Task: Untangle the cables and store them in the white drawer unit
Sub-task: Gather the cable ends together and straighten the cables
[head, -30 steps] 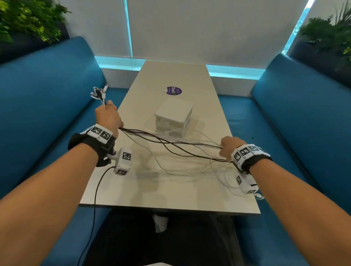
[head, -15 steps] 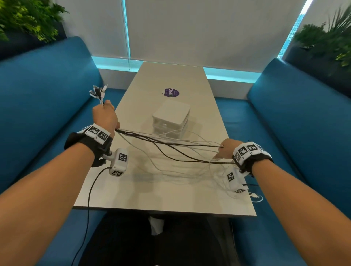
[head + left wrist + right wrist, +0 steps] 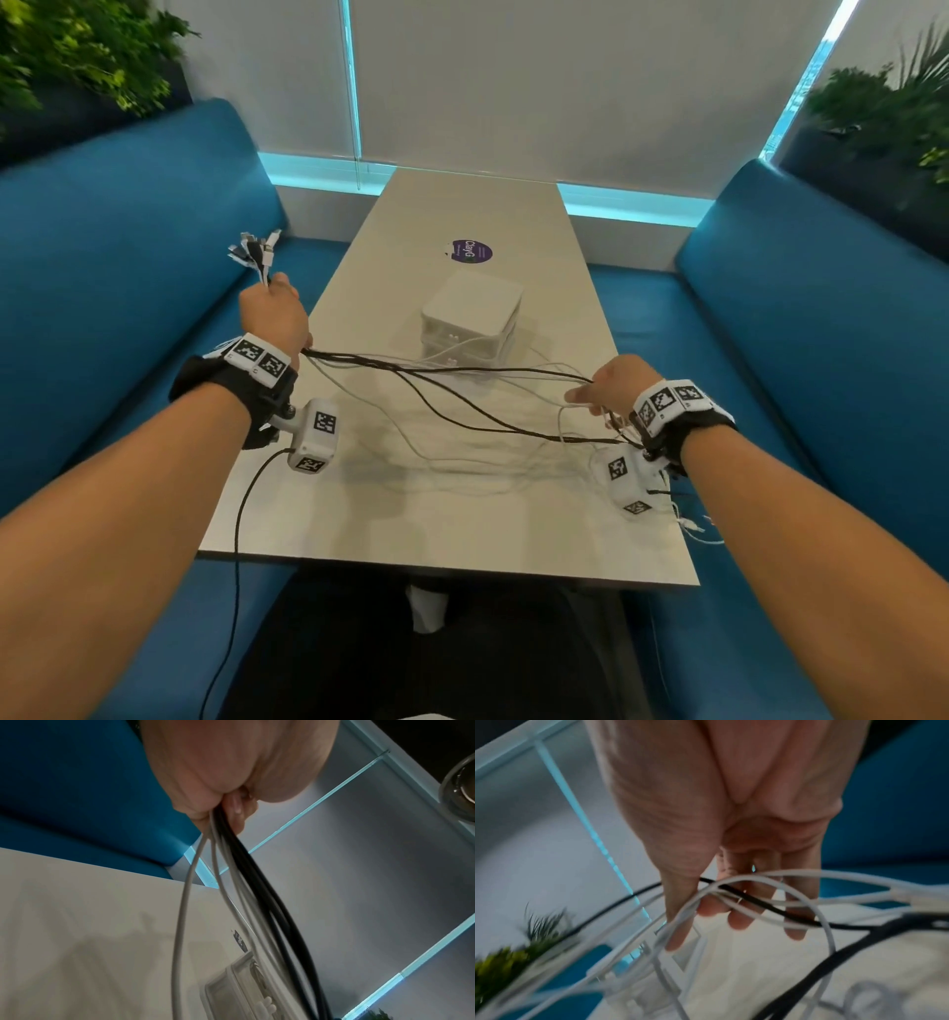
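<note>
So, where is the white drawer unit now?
In the head view, the white drawer unit stands centrally on the table, beyond the stretched cables and nearer than the purple sticker.

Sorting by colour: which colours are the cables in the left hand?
The cables are black and pale grey, clearest in the left wrist view.
</note>
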The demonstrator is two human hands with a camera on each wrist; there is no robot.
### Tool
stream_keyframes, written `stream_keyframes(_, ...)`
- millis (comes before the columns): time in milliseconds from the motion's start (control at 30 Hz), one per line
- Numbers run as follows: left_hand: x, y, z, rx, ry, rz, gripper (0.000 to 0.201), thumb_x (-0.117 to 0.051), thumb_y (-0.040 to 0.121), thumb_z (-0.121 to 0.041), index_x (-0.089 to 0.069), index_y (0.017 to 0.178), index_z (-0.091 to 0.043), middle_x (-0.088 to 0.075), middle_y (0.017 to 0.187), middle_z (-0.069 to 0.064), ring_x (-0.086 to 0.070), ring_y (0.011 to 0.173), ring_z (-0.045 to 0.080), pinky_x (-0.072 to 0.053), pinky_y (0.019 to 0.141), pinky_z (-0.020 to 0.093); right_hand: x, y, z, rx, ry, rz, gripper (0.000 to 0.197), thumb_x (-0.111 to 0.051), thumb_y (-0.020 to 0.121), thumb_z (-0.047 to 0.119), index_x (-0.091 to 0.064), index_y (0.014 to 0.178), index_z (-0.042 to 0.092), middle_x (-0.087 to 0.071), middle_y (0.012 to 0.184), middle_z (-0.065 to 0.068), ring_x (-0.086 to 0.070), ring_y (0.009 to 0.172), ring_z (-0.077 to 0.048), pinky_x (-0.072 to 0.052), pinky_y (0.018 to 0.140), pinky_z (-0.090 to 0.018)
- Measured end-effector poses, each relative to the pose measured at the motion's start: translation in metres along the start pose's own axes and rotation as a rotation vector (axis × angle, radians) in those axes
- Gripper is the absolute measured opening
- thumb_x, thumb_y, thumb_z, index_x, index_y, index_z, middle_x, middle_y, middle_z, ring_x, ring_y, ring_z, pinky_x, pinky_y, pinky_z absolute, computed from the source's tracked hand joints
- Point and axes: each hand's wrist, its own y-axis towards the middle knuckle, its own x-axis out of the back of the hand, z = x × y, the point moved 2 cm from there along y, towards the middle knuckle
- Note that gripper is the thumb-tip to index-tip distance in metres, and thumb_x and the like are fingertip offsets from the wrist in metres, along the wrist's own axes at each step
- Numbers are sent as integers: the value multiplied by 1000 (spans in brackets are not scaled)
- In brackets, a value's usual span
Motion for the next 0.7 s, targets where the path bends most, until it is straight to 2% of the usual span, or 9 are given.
stream_keyframes(67,2,0,0,-152,379,-156,33,-53,99,-27,-48,123,-6,-56,116,4,-62,108,17,-47,90,26,-2,1,2,-4,-30,72,45,-82,73,50,-63,73,9,-67,72,-4,-56,59,-19,-44,56,-25)
stream_keyframes(167,5,11,12,-50,-142,-117,43,-38,100,-33,-54,124,-1,-61,121,19,-58,74,13,-50,62,24,-15,5,5,51,-138,122,38,-84,73,41,-63,80,10,-63,76,-2,-56,68,-20,-43,62,-26)
stream_keyframes(267,4,10,14,-54,-174,-137,49,-33,99,-39,-60,123,-5,-61,123,29,-46,55,12,-40,43,18,-29,7,5,125,-361,18,32,-78,77,28,-62,101,15,-67,103,-6,-64,94,-28,-48,76,-31)
stream_keyframes(400,0,9,10,24,-253,-40,43,-40,99,-34,-53,125,-2,-63,119,20,-51,66,11,-45,57,20,-36,3,0,327,-592,-141,71,-80,72,32,-37,128,23,-40,129,-1,-56,105,-28,-43,92,-44)
stream_keyframes(433,1,6,15,-40,49,-114,42,-45,98,-33,-49,125,-1,-62,116,11,-55,78,11,-46,67,22,-34,1,0,420,-605,-183,78,-83,68,34,-36,129,23,-34,131,0,-55,105,-26,-44,90,-44)
stream_keyframes(467,-1,3,13,-144,355,-178,40,-51,97,-33,-48,126,-5,-60,112,4,-59,90,11,-43,72,23,-32,1,-1,506,-607,-219,79,-86,66,35,-38,127,23,-33,132,1,-54,102,-24,-44,88,-43)
stream_keyframes(500,-4,9,13,-191,433,-194,41,-57,96,-33,-47,126,-7,-59,111,1,-62,98,13,-42,74,24,-30,-1,0,575,-621,-246,75,-87,65,34,-41,122,21,-35,129,0,-52,98,-22,-45,86,-41)
stream_keyframes(633,-3,21,27,-46,-91,-84,45,-45,98,-35,-55,119,3,-62,102,19,-65,105,40,-50,76,39,-28,-10,10,769,-701,-309,21,-72,80,10,-55,88,18,-48,114,-4,-47,83,-22,-42,72,-32)
stream_keyframes(700,-4,16,26,-33,-125,-89,54,-38,97,-39,-58,117,6,-64,111,30,-63,104,47,-51,73,41,-31,-11,11,831,-718,-293,26,-62,79,-5,-56,75,20,-53,108,-2,-50,80,-23,-44,65,-32)
